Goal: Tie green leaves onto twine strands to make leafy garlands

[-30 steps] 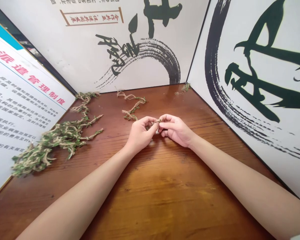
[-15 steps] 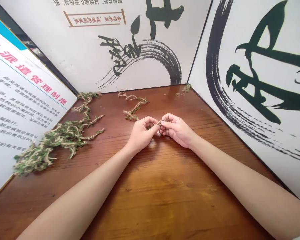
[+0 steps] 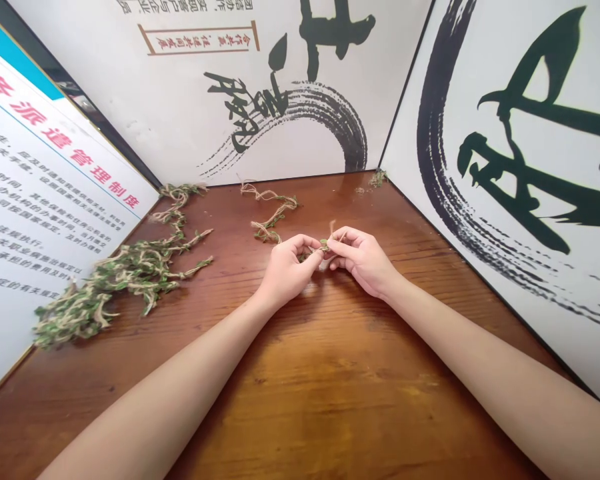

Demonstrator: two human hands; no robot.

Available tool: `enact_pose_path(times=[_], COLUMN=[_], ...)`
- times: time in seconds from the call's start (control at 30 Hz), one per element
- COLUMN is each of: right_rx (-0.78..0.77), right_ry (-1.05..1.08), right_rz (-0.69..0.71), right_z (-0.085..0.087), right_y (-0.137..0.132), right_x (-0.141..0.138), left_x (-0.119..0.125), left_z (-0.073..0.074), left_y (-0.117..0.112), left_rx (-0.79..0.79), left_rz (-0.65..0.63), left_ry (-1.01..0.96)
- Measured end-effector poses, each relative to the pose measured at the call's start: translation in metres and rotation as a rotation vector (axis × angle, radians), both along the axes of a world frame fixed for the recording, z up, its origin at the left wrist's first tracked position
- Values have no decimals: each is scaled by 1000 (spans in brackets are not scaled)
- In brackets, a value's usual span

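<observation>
Above the middle of the table, my left hand (image 3: 290,267) is closed, pinching a piece of tan twine (image 3: 333,230) with small green leaves on it. My right hand (image 3: 360,257) is closed on the same twine just to the right, fingertips close to those of the left. A loose end of the twine sticks up above the right fingertips. Behind my left hand, a leafy length of twine (image 3: 273,219) lies in a zigzag on the table and runs toward that hand. Whether it joins the held piece is hidden by the fingers.
A heap of leafy twine (image 3: 125,273) lies at the left on the brown wooden table (image 3: 300,400). A small tuft of green bits (image 3: 379,178) sits in the back corner. White printed panels (image 3: 300,150) stand at the left, back and right.
The right fingertips have shifted slightly away from the left ones, and a twine end now stands up above them. A green leaf shows between the hands. The whole view has shifted slightly.
</observation>
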State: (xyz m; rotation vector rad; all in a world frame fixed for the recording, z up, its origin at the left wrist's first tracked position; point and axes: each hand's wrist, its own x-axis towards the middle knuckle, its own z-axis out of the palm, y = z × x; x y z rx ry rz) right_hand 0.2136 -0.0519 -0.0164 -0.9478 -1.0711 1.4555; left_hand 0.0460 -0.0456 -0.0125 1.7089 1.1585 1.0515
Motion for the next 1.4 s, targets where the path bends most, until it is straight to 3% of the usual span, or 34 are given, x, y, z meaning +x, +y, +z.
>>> enact_pose_path(times=[0.2,0.4,0.8,1.0,1.13,1.4], right_rx=[-87,-128,-155,65,177,295], right_ry=[122,166,239,19,-176,-258], right_rz=[-58,-57,-36,34,3,-76], right_z=[1,1,6,-1,-7,-5], right_y=[3,3,3,0,0,0], right_x=[1,2,5,4,1,5], left_x=[-2,-3,-2,-2,-2,-1], left_z=[-3,-3,-4,-6,-4,-2], left_y=[0,0,0,-1,-4,-3], left_rx=[73,124,178,212,251,359], left_rz=[27,141,122,103,63,141], left_ry=[43,139,72,97,116,223])
